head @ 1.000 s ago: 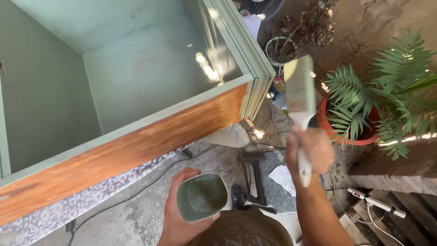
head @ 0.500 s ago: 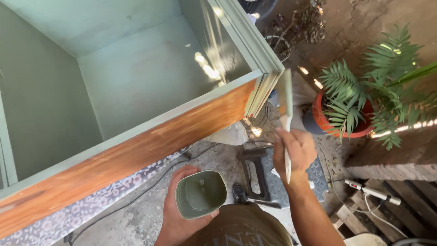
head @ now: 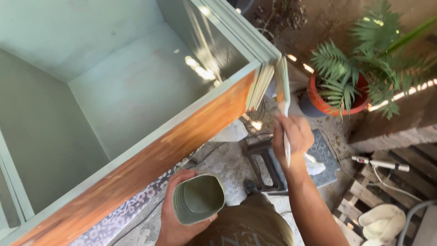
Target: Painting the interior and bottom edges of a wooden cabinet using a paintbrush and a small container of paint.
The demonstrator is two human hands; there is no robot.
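Note:
My right hand (head: 295,136) grips the handle of a wide flat paintbrush (head: 283,89), its bristles up and close beside the corner moulding of a large wooden cabinet (head: 195,123). The cabinet is pale green inside and on its rim, with bare brown wood on the outer face. My left hand (head: 175,221) holds a squarish tin of pale green paint (head: 199,199) low in front of my body, its mouth facing up.
A fern in a red pot (head: 339,98) stands at the right by a brick ledge. Below lie a dark metal stand (head: 266,164), wooden pallet slats (head: 387,182), a white tube (head: 380,163), a cloth (head: 382,221) and a patterned floor covering (head: 123,216).
My right hand has moved left and down, turning the brush edge-on and bringing it from open air to the cabinet's corner. The tin in my left hand has stayed put.

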